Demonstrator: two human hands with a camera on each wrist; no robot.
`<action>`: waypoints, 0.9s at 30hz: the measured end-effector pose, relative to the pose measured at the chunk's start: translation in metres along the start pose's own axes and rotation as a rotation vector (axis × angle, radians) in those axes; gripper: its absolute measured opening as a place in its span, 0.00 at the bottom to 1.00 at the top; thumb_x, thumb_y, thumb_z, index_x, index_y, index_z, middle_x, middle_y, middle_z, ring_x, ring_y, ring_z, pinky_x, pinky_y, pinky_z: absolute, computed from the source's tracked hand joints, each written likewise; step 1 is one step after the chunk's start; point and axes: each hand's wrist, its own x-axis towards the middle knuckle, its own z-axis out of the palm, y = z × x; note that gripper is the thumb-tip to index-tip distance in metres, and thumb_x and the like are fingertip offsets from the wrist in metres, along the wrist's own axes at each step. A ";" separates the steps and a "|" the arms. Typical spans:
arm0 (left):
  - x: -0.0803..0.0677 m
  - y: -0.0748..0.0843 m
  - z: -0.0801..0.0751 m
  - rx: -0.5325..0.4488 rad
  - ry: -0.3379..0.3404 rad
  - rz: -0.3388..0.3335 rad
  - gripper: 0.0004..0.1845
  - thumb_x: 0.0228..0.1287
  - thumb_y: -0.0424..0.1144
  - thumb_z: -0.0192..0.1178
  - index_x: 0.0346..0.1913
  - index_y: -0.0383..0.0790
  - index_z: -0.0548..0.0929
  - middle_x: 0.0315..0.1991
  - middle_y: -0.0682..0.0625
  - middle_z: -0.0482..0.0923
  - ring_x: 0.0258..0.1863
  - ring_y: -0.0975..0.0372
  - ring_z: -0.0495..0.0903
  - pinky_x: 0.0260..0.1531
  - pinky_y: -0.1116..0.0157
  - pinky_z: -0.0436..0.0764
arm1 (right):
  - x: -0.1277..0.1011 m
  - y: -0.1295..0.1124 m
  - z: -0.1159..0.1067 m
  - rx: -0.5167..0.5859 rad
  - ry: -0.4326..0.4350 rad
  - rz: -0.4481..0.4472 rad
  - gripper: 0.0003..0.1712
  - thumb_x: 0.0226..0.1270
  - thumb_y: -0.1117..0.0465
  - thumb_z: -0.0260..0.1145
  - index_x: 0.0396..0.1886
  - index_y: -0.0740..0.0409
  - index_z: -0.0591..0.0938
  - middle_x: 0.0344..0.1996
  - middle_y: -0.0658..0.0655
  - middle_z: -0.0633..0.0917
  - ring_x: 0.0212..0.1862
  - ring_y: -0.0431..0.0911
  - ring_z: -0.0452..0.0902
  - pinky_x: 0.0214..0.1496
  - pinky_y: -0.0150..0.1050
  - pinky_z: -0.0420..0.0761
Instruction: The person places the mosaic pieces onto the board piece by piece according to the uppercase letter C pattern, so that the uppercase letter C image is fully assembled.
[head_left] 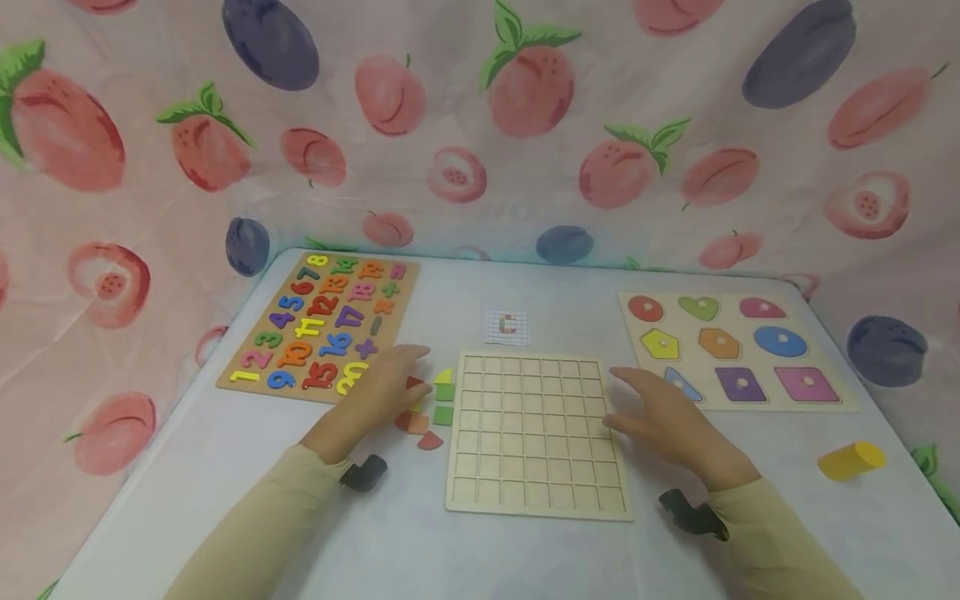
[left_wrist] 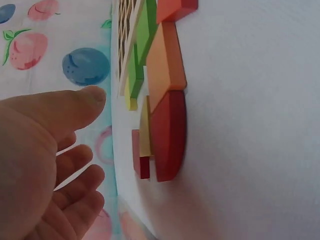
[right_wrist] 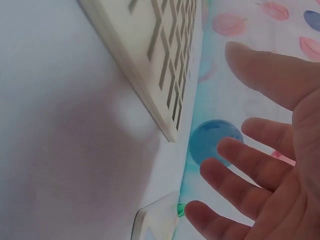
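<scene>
A square wooden grid board [head_left: 540,433] lies in the middle of the table, its cells bare. Along its left side several small coloured blocks are spread: a green square block [head_left: 443,415], an orange block [head_left: 417,424], a red rounded wedge [head_left: 430,441] and a yellow piece [head_left: 444,377]. My left hand [head_left: 378,390] hovers over the left end of these blocks, fingers loosely bent and holding nothing. In the left wrist view a dark red block [left_wrist: 169,135] sits beside the thumb side of that hand. My right hand [head_left: 671,417] hangs at the board's right edge, fingers spread, nothing in it.
A number puzzle board [head_left: 255,375] stands at the left, partly under my left hand in the head view. At the right lies a shape puzzle board [head_left: 817,317] with knobs. A small pattern card [head_left: 507,327] lies behind the grid, and a yellow cylinder [head_left: 851,461] at the right.
</scene>
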 end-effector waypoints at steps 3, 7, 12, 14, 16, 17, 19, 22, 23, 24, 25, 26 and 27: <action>0.003 -0.001 0.001 -0.058 -0.028 -0.032 0.32 0.66 0.41 0.68 0.70 0.39 0.72 0.66 0.44 0.72 0.67 0.51 0.69 0.63 0.51 0.72 | 0.003 0.002 0.003 -0.001 -0.010 0.001 0.41 0.61 0.55 0.74 0.70 0.66 0.70 0.66 0.69 0.73 0.68 0.66 0.65 0.67 0.64 0.65; 0.008 -0.003 0.003 -0.116 -0.065 -0.054 0.29 0.67 0.40 0.67 0.69 0.40 0.73 0.66 0.45 0.74 0.66 0.52 0.72 0.62 0.52 0.73 | 0.006 0.003 0.005 0.001 -0.026 0.002 0.39 0.61 0.57 0.75 0.69 0.65 0.71 0.66 0.68 0.74 0.68 0.65 0.65 0.68 0.63 0.64; 0.015 -0.005 0.005 -0.143 -0.092 -0.033 0.25 0.69 0.38 0.64 0.67 0.39 0.76 0.66 0.45 0.74 0.66 0.51 0.71 0.64 0.52 0.71 | 0.007 0.003 0.007 0.015 -0.046 0.013 0.38 0.59 0.60 0.75 0.68 0.66 0.72 0.65 0.68 0.74 0.68 0.66 0.65 0.68 0.63 0.65; 0.018 -0.004 0.006 -0.152 -0.091 -0.024 0.24 0.69 0.38 0.64 0.66 0.38 0.76 0.65 0.44 0.75 0.67 0.51 0.71 0.64 0.51 0.71 | 0.007 0.003 0.007 0.016 -0.049 0.008 0.38 0.58 0.61 0.75 0.67 0.67 0.73 0.65 0.69 0.75 0.68 0.66 0.65 0.67 0.63 0.65; 0.021 -0.004 0.007 -0.150 -0.087 -0.021 0.24 0.69 0.37 0.63 0.66 0.37 0.77 0.65 0.44 0.75 0.67 0.51 0.70 0.65 0.51 0.70 | 0.007 0.004 0.008 0.024 -0.053 0.005 0.38 0.58 0.61 0.74 0.67 0.67 0.73 0.64 0.68 0.75 0.68 0.66 0.65 0.68 0.63 0.64; 0.023 -0.003 0.008 -0.147 -0.085 -0.022 0.24 0.69 0.37 0.63 0.66 0.38 0.77 0.65 0.45 0.75 0.67 0.51 0.70 0.65 0.51 0.69 | 0.007 0.004 0.009 0.030 -0.058 0.005 0.38 0.57 0.61 0.74 0.67 0.67 0.73 0.64 0.68 0.75 0.68 0.66 0.65 0.68 0.63 0.64; 0.025 -0.003 0.009 -0.136 -0.083 -0.023 0.23 0.69 0.37 0.63 0.65 0.38 0.77 0.64 0.45 0.76 0.67 0.51 0.70 0.66 0.51 0.69 | 0.008 0.005 0.011 0.038 -0.068 0.007 0.38 0.57 0.61 0.74 0.67 0.67 0.73 0.64 0.68 0.75 0.68 0.66 0.65 0.68 0.62 0.64; 0.028 -0.002 0.012 -0.123 -0.092 -0.043 0.23 0.69 0.37 0.63 0.65 0.39 0.78 0.64 0.46 0.77 0.67 0.52 0.70 0.66 0.52 0.69 | 0.009 0.005 0.013 0.051 -0.084 0.017 0.38 0.57 0.62 0.74 0.67 0.67 0.73 0.64 0.68 0.75 0.68 0.66 0.65 0.69 0.62 0.63; 0.029 -0.002 0.012 -0.124 -0.095 -0.049 0.23 0.69 0.37 0.63 0.65 0.39 0.78 0.64 0.46 0.77 0.68 0.52 0.70 0.66 0.52 0.69 | 0.010 0.005 0.014 0.051 -0.089 0.021 0.37 0.57 0.62 0.74 0.67 0.67 0.73 0.64 0.68 0.75 0.68 0.66 0.65 0.69 0.62 0.63; 0.029 -0.002 0.013 -0.128 -0.098 -0.058 0.23 0.69 0.37 0.63 0.65 0.40 0.78 0.64 0.47 0.77 0.68 0.52 0.70 0.66 0.52 0.69 | 0.010 0.005 0.015 0.048 -0.091 0.023 0.37 0.57 0.62 0.74 0.67 0.67 0.74 0.64 0.68 0.75 0.68 0.66 0.65 0.69 0.61 0.63; 0.030 -0.001 0.014 -0.131 -0.100 -0.065 0.23 0.69 0.37 0.63 0.65 0.40 0.78 0.64 0.47 0.77 0.68 0.53 0.70 0.66 0.52 0.69 | 0.010 0.005 0.016 0.046 -0.093 0.026 0.37 0.57 0.62 0.74 0.67 0.67 0.74 0.65 0.68 0.75 0.69 0.66 0.65 0.69 0.61 0.63; 0.030 -0.001 0.014 -0.132 -0.098 -0.067 0.22 0.69 0.36 0.63 0.65 0.40 0.78 0.64 0.47 0.77 0.68 0.53 0.70 0.66 0.52 0.69 | 0.010 0.005 0.016 0.043 -0.093 0.027 0.37 0.58 0.62 0.73 0.66 0.67 0.74 0.65 0.68 0.75 0.69 0.66 0.65 0.69 0.61 0.63; 0.030 -0.001 0.015 -0.133 -0.095 -0.069 0.22 0.69 0.36 0.63 0.65 0.40 0.78 0.63 0.47 0.77 0.67 0.53 0.70 0.66 0.52 0.69 | 0.011 0.005 0.017 0.042 -0.093 0.029 0.36 0.58 0.62 0.73 0.66 0.66 0.74 0.65 0.68 0.75 0.69 0.65 0.64 0.69 0.61 0.63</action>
